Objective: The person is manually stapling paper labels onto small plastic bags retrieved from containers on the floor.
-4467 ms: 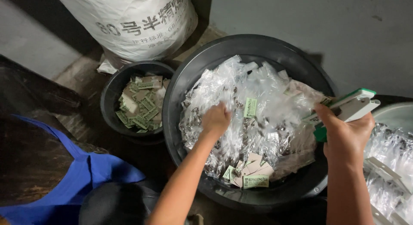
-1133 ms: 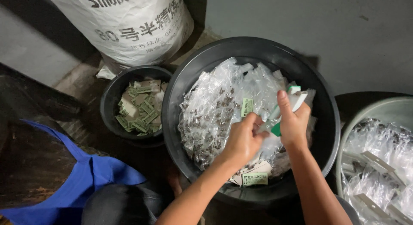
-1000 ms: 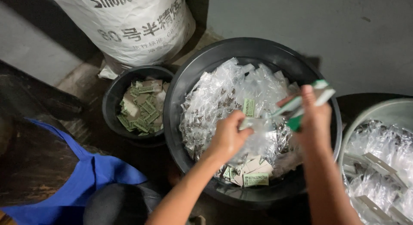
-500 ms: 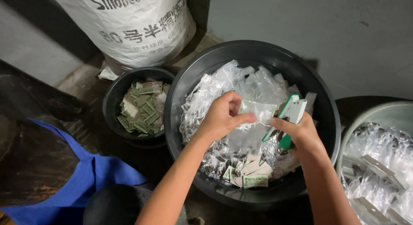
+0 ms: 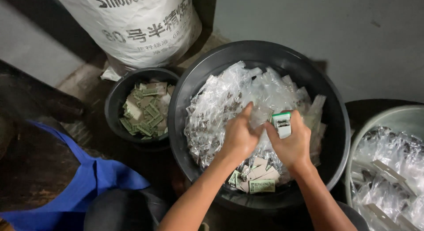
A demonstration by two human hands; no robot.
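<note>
Clear plastic packets (image 5: 229,98) fill the black tub (image 5: 194,81). Left hand (image 5: 238,136) pinches one packet; right hand (image 5: 289,142) grips a green-white stapler (image 5: 282,123) beside it. Looks like the stapling step; next needs packet edge aligned in the stapler.

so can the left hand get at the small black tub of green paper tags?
Probably yes: left hand sits over the large black basin, the small black tub is alongside, open-topped, nothing between.
</note>
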